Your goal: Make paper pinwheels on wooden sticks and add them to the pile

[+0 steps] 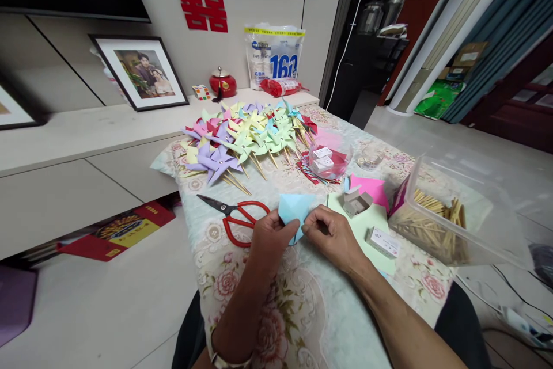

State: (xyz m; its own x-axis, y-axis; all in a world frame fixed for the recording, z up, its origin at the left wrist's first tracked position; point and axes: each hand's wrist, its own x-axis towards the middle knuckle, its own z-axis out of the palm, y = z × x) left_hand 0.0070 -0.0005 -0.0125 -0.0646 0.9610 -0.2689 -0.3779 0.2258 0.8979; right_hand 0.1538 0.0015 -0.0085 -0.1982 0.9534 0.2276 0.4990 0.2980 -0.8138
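Observation:
My left hand [268,234] and my right hand [332,232] both pinch a folded light blue paper [295,208] just above the flowered tablecloth [298,305]. The fingers of each hand are closed on the paper's lower edges. Red-handled scissors [237,217] lie just left of my left hand. A heap of finished paper pinwheels [246,136] on wooden sticks lies at the far side of the table.
A clear tub of wooden sticks [436,220] stands at the right. Pink [372,187] and pale green sheets [367,224], small boxes [382,241] and a clear bowl [330,162] lie near it. A low cabinet [86,139] with a framed photo and red jar runs behind.

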